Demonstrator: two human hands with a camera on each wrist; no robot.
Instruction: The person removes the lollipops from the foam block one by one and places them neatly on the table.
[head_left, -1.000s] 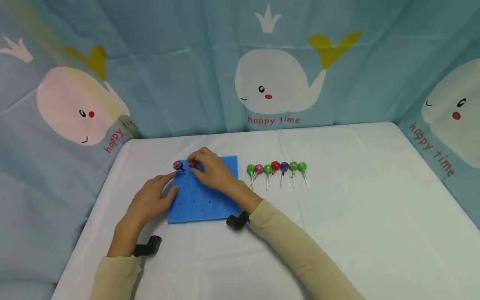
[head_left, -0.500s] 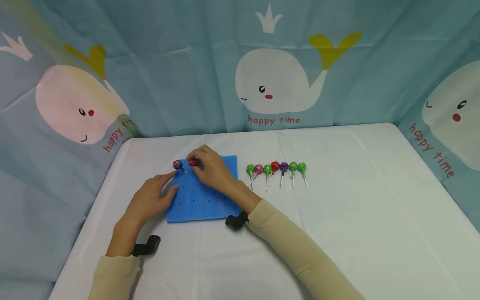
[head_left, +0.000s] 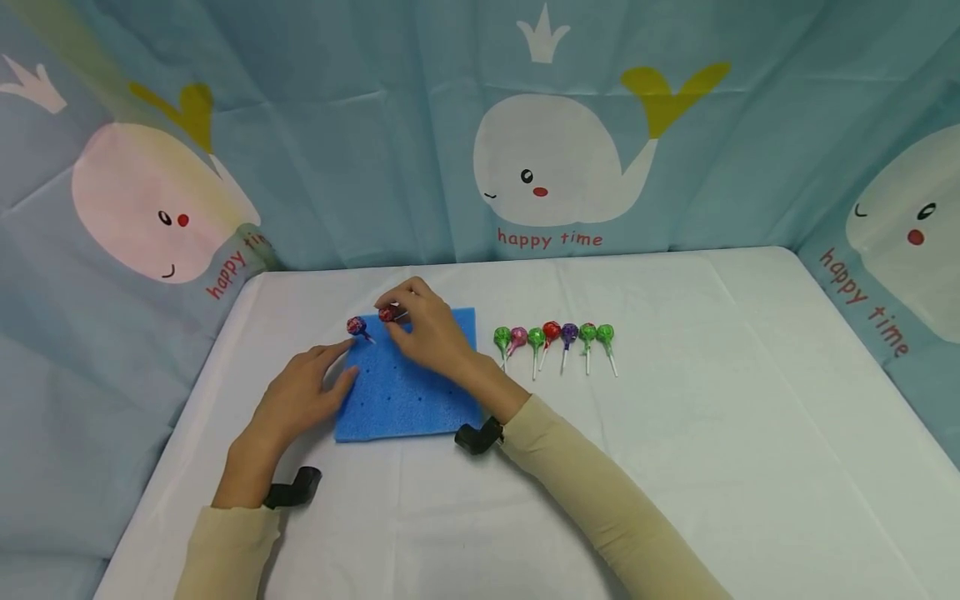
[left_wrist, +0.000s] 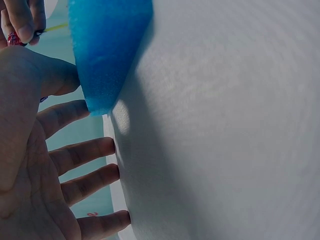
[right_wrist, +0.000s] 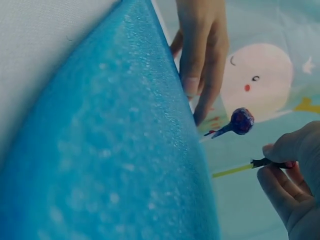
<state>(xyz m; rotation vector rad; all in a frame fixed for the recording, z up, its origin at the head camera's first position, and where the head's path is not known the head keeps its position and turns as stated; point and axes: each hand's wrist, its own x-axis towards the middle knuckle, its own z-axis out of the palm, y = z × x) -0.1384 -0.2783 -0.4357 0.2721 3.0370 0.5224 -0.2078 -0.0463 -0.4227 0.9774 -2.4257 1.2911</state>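
Note:
A blue foam board (head_left: 405, 417) with small holes lies on the white table. My left hand (head_left: 300, 393) rests against its left side; in the left wrist view, thumb (left_wrist: 62, 77) and forefinger touch the foam edge while the other fingers spread onto the tablecloth. Above the board's back edge, my right hand (head_left: 429, 332) pinches a dark red lollipop (head_left: 386, 314) between thumb and fingers. Its yellow stick (right_wrist: 234, 170) points toward the foam; whether the tip touches cannot be told. A red and blue lollipop (head_left: 357, 326) stands tilted at the board's back left corner.
To the right of the board lies a row of several lollipops: green (head_left: 502, 335), pink (head_left: 518, 336), red (head_left: 551, 330) and purple (head_left: 569, 332) among them. A whale-print curtain (head_left: 375, 167) hangs behind the table (head_left: 735, 400). Each wrist wears a black camera.
My right hand has shifted slightly up and back with the dark red lollipop, and the stick now shows beside its fingers. My left hand stays at the board's edge.

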